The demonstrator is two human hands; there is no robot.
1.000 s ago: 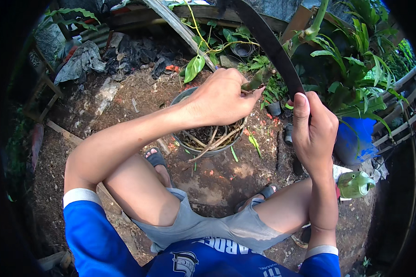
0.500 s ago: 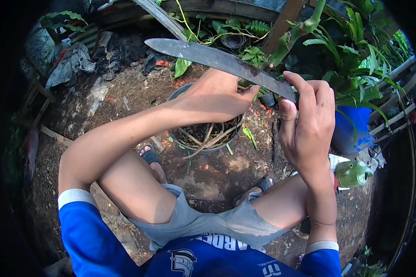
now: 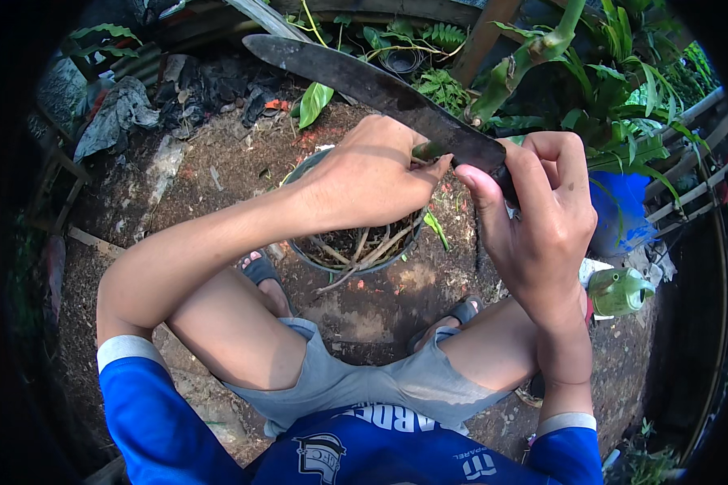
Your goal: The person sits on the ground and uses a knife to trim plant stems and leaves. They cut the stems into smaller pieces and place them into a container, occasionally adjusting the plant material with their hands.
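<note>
My right hand (image 3: 542,218) is closed round the handle of a large dark machete (image 3: 364,85). The blade runs up and to the left, passing above my left hand (image 3: 368,178). The left fingers are closed on a green plant stem (image 3: 431,151), whose short end shows beside the blade; the rest is hidden by the hand. Beneath the left hand stands a round dark pot (image 3: 299,257) with brown stems or roots (image 3: 364,257) in it. A thick green stem (image 3: 505,89) slants down from the upper right, its lower end close behind the blade.
Leafy plants (image 3: 623,105) crowd the upper right. A blue container (image 3: 619,214) and a green watering can (image 3: 619,291) stand to the right. Crumpled grey cloth (image 3: 121,117) lies far left. A green leaf (image 3: 315,105) and orange scraps lie on the dirt.
The machete's tip has risen, so the blade slopes more steeply, and its handle end has come closer to my left fingers. My right hand has shifted slightly left; both hands keep their hold.
</note>
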